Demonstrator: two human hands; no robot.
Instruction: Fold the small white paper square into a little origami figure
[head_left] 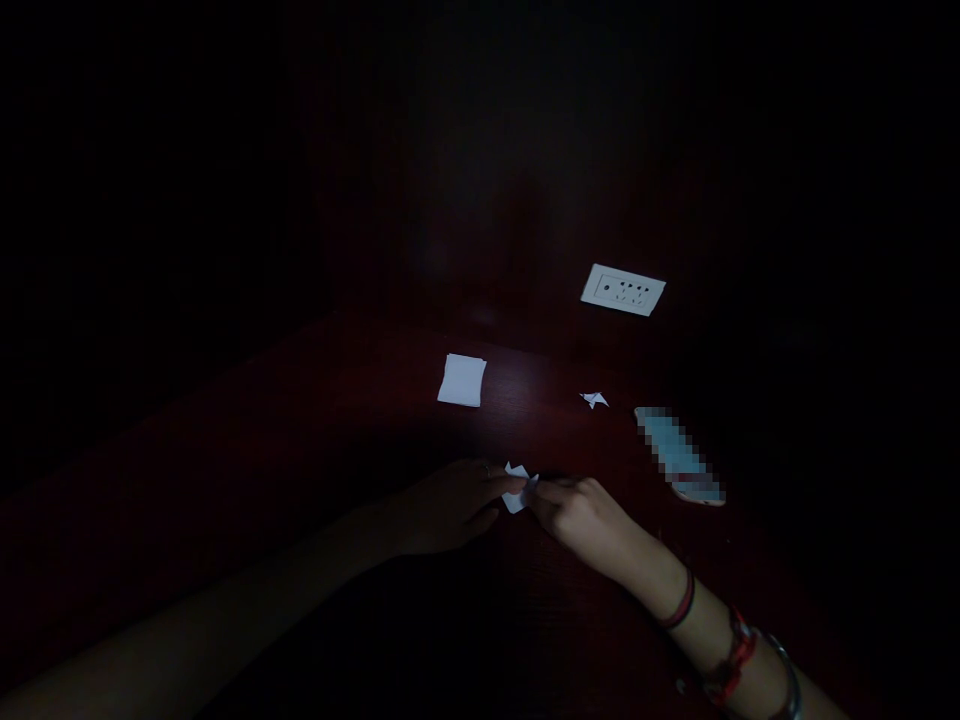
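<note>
Both your hands meet over a folded piece of white paper (516, 499) on the dark red bench (337, 400), near the lower middle of the view. Pointed corners stick up along the paper's far edge. Your left hand (456, 505) comes in from the left with its fingers stretched out; one fingertip lies on the paper, while the thumb sits lower, apart from that finger. A thin ring (487, 470) shows on one of its fingers. Your right hand (579, 512) reaches in from the right with its fingers bent and their tips touching the paper's right side; you cannot tell from this view whether they pinch it or only press it.

On your right wrist are a dark-and-red band (682, 600), a red bracelet (735, 655) and, farther up the arm, a metal-looking bracelet (785, 670).

Beyond your left hand lies a small stack of square white paper (462, 381). To the right, beyond your right hand, is a small folded paper figure (595, 400) with pointed ends. A phone (679, 455) lies slantwise farther right, its screen pixelated. Behind these, a white socket plate (623, 290) is set in the dark wall panel (487, 270).
</note>
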